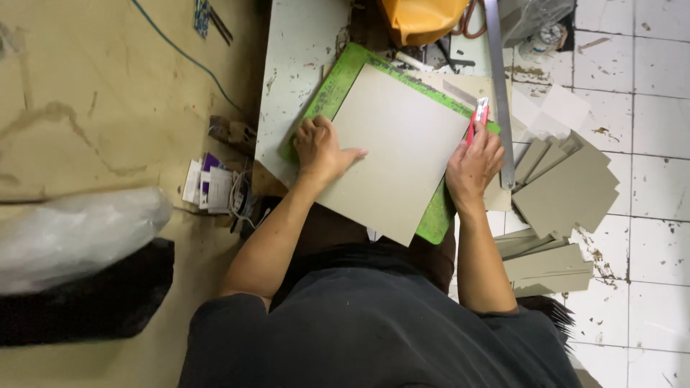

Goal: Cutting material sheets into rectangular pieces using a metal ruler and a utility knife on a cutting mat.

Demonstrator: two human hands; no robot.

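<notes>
A large grey cardboard sheet (399, 151) lies tilted on a green cutting mat (338, 79) atop a small pale table. My left hand (320, 149) rests flat on the sheet's left edge, fingers spread onto the board. My right hand (473, 164) is at the sheet's right edge and grips a red utility knife (479, 116), its blade end pointing away from me along that edge.
A long metal ruler (501, 86) lies just right of the knife. Cut grey cardboard pieces (568, 188) are piled on the white tiled floor at right. An orange bag (420, 18) sits at the table's far end. Small boxes (208, 185) and a plastic-wrapped bundle (75, 233) lie at left.
</notes>
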